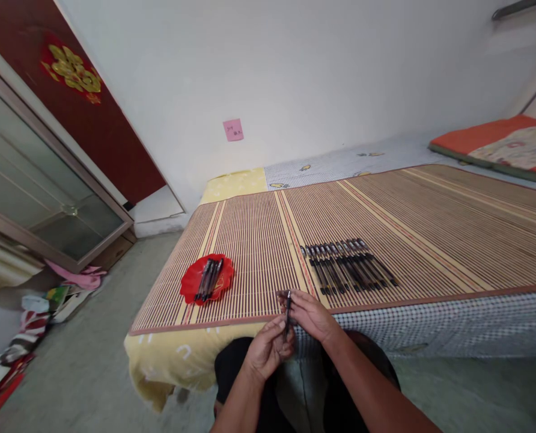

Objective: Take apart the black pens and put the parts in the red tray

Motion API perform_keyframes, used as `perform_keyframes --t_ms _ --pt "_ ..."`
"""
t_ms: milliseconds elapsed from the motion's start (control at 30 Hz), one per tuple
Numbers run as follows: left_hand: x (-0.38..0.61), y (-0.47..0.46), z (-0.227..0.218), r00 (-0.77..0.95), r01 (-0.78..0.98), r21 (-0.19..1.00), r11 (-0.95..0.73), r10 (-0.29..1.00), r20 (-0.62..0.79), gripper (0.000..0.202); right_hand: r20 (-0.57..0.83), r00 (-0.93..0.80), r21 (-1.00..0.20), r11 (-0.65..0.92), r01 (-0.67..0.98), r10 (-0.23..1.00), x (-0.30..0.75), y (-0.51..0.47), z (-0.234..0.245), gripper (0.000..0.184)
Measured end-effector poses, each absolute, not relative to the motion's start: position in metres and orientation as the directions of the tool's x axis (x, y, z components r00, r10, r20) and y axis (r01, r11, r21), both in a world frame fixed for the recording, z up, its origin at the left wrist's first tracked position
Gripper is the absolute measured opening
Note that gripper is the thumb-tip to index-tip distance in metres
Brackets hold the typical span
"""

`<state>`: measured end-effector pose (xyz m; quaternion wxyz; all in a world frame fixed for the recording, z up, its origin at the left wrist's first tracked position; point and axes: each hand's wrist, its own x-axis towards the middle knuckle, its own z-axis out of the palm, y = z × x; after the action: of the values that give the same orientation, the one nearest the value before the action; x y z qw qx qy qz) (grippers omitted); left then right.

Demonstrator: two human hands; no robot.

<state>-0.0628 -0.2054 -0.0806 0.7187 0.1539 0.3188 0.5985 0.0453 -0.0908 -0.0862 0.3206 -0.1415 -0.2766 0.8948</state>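
A dark pen (288, 313) stands nearly upright between my two hands, just over the front edge of the bed. My left hand (270, 349) is closed around its lower part. At its upper end, the fingers of my right hand (309, 314) pinch it near the silvery tip. On the mat to the right lie several dark pens (347, 270) side by side in a row, with several short dark pieces, likely caps, lined up at their far ends. To the left, a red scalloped plate (187, 287) holds a few assembled-looking pens (209, 279).
A striped bamboo mat (250, 240) covers the bed. An orange folded quilt (484, 139) lies at the far right. A pink note (232, 130) is stuck on the wall. At left stand a glass-fronted cabinet (70, 198) and floor clutter (33, 325).
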Motion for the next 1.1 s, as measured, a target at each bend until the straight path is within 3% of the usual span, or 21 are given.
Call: perform_keyframes --t_ms 200,400,633,833,1100 --pt "-0.0623 -0.2060 -0.0815 0.079 -0.759 0.604 0.241 0.956 -0.282 0.025 -0.065 -0.759 -0.564 -0.651 -0.508 0.648 0.0458 -0.0911 -0.0862 0.018" --pt "-0.0623 -0.2059 -0.0813 0.070 -0.762 0.602 0.238 0.955 -0.288 0.027 -0.054 -0.779 -0.531 -0.679 -0.507 0.624 0.0459 -0.0888 -0.0834 0.031" --pt "-0.0626 -0.2058 -0.0831 0.068 -0.763 0.600 0.241 0.953 -0.297 0.028 -0.064 -0.762 -0.604 -0.632 -0.485 0.645 0.0461 -0.0901 -0.0863 0.024" --pt "-0.0625 -0.2051 -0.0834 0.076 -0.761 0.602 0.241 0.955 -0.286 0.027 -0.040 -0.766 -0.589 -0.634 -0.500 0.641 0.0450 -0.0904 -0.0880 0.017" --pt "-0.0627 -0.2052 -0.0836 0.079 -0.764 0.600 0.238 0.957 -0.280 0.025 -0.049 -0.767 -0.597 -0.635 -0.491 0.640 0.0462 -0.0904 -0.0848 0.027"
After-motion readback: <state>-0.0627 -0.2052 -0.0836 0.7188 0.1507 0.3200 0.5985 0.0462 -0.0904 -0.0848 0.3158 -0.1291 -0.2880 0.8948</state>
